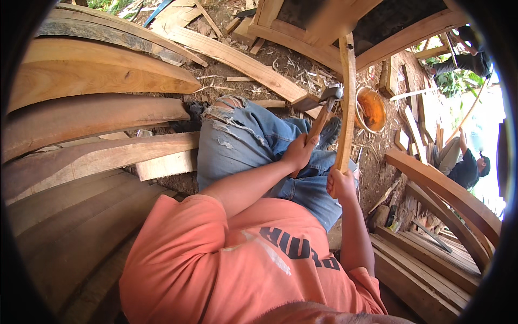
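Note:
My left hand [299,152] is closed round the wooden handle of an adze [320,120]. Its metal head, with a dark flat blade on one side, is raised beside a long narrow wooden strip [347,116]. My right hand [341,184] grips the lower end of that strip, which stands up away from me. The strip's far end reaches a wooden frame [302,40] with dark panels; whether they touch, I cannot tell. Below my hands are my legs in torn blue jeans [237,137].
Thick curved planks [102,67] are stacked at left. An orange-brown bucket [371,110] stands on the shaving-strewn ground beyond the strip. A long board [237,59] lies at the far side. Curved beams [448,189] and timber fill the right, where another person [467,164] sits farther off.

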The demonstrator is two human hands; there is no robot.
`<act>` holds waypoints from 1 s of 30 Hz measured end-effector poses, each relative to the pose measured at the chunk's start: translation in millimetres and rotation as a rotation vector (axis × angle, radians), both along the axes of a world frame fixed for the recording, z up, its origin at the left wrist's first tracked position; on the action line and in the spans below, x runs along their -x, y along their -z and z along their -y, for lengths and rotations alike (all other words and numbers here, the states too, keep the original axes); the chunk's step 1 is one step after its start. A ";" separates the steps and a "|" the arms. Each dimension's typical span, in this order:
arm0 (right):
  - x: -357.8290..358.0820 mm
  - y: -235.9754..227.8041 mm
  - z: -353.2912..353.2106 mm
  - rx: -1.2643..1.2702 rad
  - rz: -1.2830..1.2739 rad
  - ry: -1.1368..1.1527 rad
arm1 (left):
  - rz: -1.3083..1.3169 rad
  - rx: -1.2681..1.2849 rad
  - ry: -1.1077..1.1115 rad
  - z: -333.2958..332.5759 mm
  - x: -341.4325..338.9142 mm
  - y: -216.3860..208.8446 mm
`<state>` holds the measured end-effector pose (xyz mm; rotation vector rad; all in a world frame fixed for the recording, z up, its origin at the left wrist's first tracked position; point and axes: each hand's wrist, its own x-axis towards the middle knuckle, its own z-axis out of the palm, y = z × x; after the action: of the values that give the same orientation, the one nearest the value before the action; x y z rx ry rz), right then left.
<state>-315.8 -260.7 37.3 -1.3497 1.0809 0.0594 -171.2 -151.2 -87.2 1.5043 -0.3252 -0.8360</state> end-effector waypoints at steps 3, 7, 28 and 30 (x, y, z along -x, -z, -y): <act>-1.3 -36.7 5.7 0.079 0.175 -0.007 | -0.005 -0.002 -0.002 -3.2 13.3 6.5; -25.2 -134.4 -1.0 0.311 0.585 0.089 | -0.204 0.099 -0.023 -4.3 -2.5 2.7; -20.5 -115.3 1.6 0.392 0.629 0.057 | -0.243 0.114 0.049 -4.5 -1.7 -10.5; -6.8 -69.5 8.5 0.408 0.419 -0.095 | -0.203 0.105 0.027 1.0 5.3 -6.4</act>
<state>-309.1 -269.1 106.8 -1.6844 0.6924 -0.3781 -176.5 -152.2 -80.8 1.3077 -0.2352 -0.9695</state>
